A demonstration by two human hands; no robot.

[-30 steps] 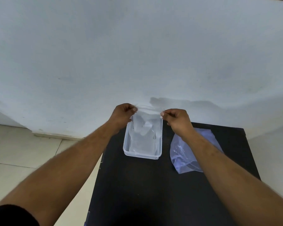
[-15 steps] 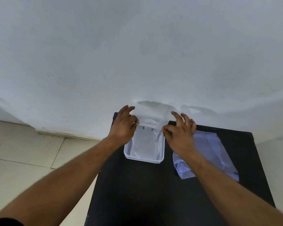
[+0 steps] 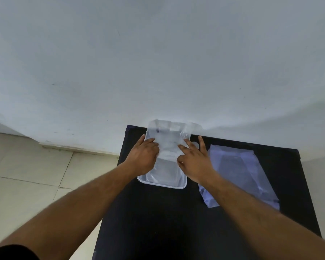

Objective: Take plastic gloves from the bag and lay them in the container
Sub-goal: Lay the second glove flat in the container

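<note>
Near the middle of the frame, the left hand [image 3: 144,156] and right hand [image 3: 194,162] press flat, fingers spread and gripping nothing, on the glove [image 3: 168,145] in the container [image 3: 161,184]; smooth it gently; the bag [image 3: 240,169] lies right.

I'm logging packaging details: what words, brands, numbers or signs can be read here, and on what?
None can be read.
Bag: no print shows on it.
Container: clear, no label in view.
Glove under the left hand and right hand: small dark marks near the top, too blurred to read.
</note>
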